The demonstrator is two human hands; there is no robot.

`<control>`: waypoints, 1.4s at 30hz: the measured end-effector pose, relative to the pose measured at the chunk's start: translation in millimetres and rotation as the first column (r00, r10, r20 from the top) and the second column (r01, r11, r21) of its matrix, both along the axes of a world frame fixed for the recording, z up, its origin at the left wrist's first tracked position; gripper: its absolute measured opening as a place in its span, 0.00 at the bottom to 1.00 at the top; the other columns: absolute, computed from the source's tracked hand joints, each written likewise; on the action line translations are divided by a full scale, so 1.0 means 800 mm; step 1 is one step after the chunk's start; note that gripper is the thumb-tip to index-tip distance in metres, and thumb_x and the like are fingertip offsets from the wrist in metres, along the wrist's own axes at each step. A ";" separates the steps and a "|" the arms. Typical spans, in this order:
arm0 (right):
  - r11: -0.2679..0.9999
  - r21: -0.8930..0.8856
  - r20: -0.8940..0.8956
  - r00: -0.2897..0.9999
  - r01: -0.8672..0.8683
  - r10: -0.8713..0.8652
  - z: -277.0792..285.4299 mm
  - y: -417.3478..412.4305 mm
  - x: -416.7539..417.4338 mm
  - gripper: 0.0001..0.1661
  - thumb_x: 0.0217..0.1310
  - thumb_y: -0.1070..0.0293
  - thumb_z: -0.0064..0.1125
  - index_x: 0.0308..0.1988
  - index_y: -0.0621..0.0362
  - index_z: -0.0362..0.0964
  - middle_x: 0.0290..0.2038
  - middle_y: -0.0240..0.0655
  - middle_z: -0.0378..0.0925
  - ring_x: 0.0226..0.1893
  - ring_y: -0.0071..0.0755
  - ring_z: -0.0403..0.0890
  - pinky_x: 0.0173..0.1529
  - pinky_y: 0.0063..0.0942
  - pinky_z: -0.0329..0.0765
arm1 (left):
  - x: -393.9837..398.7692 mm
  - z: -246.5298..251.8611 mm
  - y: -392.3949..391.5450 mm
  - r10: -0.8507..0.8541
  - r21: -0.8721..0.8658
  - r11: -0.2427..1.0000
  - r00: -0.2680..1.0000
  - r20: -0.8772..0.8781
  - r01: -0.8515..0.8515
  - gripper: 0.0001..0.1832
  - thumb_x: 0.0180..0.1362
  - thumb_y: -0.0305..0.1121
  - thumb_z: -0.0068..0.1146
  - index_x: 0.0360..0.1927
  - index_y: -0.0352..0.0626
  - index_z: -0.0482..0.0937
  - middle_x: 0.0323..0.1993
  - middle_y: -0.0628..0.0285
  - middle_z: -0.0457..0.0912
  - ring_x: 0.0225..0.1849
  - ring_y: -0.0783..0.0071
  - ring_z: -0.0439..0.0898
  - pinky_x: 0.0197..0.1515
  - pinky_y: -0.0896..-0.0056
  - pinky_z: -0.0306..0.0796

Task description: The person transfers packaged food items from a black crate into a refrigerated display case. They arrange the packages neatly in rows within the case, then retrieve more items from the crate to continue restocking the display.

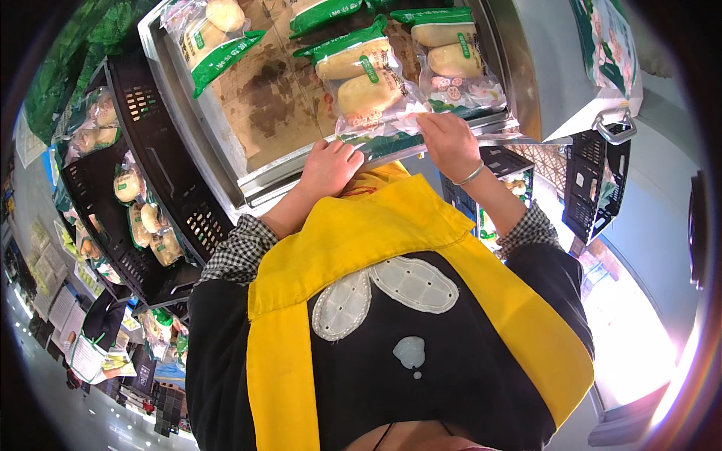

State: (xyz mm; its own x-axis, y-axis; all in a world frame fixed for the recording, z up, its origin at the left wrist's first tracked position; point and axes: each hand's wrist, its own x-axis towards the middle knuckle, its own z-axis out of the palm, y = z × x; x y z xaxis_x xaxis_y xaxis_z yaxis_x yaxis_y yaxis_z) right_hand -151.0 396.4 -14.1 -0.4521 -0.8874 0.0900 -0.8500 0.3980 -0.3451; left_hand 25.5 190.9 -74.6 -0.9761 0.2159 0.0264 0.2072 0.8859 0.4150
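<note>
A clear plastic bag of lotus root (pixel 369 93) with a green printed end lies on the brown, stained floor of a metal-rimmed chamber (pixel 265 113). Its near end, printed with pink flowers, hangs over the front rim. My right hand (pixel 451 144) pinches the right corner of that end between thumb and fingers. At the left corner, my left hand (pixel 333 166) has its fingers curled over the edge, its thumb hidden. Beside it on the right rests a second lotus root bag (pixel 454 59). Another bag (pixel 211 42) lies at the far left, turned at an angle.
A grey metal housing (pixel 558 62) with a handle (pixel 615 129) stands at the right, carrying a printed bag (pixel 609 45). Black plastic crates (pixel 169 152) with bagged roots (pixel 149 217) stand on the left. More crates (pixel 598 180) are at right. A person (pixel 93 344) appears far left.
</note>
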 end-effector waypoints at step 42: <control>0.899 0.399 0.182 0.976 -0.183 0.118 -0.061 0.019 0.025 0.20 0.57 0.59 0.56 0.49 0.54 0.72 0.48 0.35 0.75 0.52 0.36 0.73 0.58 0.41 0.65 | 0.003 -0.044 -0.014 0.044 0.282 0.957 0.995 0.090 -0.068 0.06 0.53 0.36 0.53 0.27 0.47 0.78 0.30 0.61 0.76 0.33 0.61 0.77 0.36 0.57 0.69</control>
